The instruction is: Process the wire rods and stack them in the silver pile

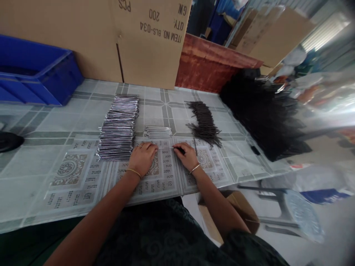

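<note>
Between my two hands runs a thin metal rod [165, 148], level and just over the patterned tablecloth. My left hand [142, 157] pinches its left end, fingers closed. At the other end my right hand [186, 156] is closed too, with something small and dark at its fingertips. A short row of plain silver rods [158, 132] lies just beyond my hands. Left of it is a long stack of shiny ridged rods [119, 129], close to my left hand. Beyond my right hand lies a heap of thin dark brown sticks [203, 122], with one loose stick [195, 146] nearer.
A blue plastic crate [61, 77] stands at the back left, beside a large cardboard box [149, 55]. Black mesh material [257, 111] is piled at the table's right end. A dark round object [10, 142] sits at the left. A stool [302, 214] stands right of the table.
</note>
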The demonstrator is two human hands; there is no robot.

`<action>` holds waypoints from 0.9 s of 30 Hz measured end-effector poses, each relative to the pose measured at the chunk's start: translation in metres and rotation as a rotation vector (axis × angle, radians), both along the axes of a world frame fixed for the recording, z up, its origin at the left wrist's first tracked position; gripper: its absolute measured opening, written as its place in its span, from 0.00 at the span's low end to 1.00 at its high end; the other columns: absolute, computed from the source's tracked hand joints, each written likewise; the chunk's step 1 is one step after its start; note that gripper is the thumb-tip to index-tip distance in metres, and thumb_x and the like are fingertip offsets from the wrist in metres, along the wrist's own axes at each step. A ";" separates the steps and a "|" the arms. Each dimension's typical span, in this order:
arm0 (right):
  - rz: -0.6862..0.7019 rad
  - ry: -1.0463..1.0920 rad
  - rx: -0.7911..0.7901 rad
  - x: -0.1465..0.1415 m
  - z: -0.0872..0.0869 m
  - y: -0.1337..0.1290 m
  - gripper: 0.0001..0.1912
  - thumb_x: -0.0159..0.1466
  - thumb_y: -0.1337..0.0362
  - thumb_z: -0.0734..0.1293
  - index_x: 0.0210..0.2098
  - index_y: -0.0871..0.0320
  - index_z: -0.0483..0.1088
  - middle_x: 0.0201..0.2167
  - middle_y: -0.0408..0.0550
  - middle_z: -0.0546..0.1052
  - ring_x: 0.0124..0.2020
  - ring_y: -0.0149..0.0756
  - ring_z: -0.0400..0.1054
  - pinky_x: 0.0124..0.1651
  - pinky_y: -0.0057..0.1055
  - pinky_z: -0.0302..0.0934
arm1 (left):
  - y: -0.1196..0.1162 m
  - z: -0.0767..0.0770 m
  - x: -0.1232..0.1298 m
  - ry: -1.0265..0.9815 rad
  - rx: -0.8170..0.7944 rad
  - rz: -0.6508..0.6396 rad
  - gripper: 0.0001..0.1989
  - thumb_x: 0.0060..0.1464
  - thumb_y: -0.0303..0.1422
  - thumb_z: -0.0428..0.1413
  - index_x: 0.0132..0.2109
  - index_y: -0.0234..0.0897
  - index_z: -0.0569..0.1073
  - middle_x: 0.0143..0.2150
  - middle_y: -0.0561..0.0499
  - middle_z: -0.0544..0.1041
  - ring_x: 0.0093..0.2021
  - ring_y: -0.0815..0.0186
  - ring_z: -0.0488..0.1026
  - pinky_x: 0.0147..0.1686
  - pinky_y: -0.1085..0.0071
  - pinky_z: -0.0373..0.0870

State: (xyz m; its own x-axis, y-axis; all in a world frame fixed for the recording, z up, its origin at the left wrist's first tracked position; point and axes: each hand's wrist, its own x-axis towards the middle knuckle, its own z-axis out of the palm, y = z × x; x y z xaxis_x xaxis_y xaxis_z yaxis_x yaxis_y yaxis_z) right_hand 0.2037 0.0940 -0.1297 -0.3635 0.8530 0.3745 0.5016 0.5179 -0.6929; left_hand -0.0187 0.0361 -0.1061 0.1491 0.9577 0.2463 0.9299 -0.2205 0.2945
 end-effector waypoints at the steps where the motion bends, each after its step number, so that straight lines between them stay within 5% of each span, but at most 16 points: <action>1: 0.005 0.005 0.003 0.000 0.000 0.000 0.07 0.65 0.65 0.66 0.40 0.53 0.76 0.38 0.47 0.79 0.43 0.37 0.73 0.49 0.36 0.66 | 0.000 0.000 0.000 0.002 -0.004 -0.002 0.16 0.65 0.35 0.44 0.47 0.38 0.76 0.46 0.44 0.77 0.46 0.54 0.72 0.46 0.57 0.68; 15: 0.093 -0.151 0.048 -0.009 0.009 -0.005 0.08 0.66 0.63 0.67 0.43 0.52 0.78 0.37 0.47 0.80 0.40 0.36 0.73 0.47 0.34 0.64 | -0.001 -0.001 -0.001 -0.109 0.002 -0.050 0.12 0.64 0.34 0.48 0.44 0.37 0.76 0.44 0.45 0.79 0.46 0.57 0.74 0.50 0.57 0.70; 22: 0.105 -0.264 0.099 -0.051 0.033 -0.011 0.05 0.65 0.60 0.68 0.38 0.49 0.77 0.38 0.43 0.81 0.42 0.38 0.73 0.62 0.45 0.48 | -0.012 0.000 0.012 -0.967 -0.010 0.202 0.20 0.60 0.36 0.54 0.58 0.35 0.70 0.44 0.46 0.82 0.45 0.61 0.79 0.50 0.61 0.76; 27: 0.175 -0.287 0.161 -0.103 0.056 -0.014 0.08 0.68 0.60 0.64 0.39 0.51 0.76 0.38 0.44 0.81 0.43 0.37 0.73 0.64 0.45 0.44 | -0.029 0.015 0.005 -1.142 0.114 0.296 0.25 0.62 0.40 0.51 0.63 0.35 0.65 0.58 0.42 0.74 0.58 0.60 0.73 0.60 0.60 0.68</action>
State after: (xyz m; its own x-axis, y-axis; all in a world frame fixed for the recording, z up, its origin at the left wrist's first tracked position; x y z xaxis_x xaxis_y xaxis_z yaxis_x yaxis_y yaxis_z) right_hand 0.1004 0.0804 -0.0734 -0.6080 0.7073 0.3606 0.5579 0.7038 -0.4398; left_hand -0.0132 0.0070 -0.0913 -0.4364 0.8817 0.1794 0.1604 -0.1199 0.9797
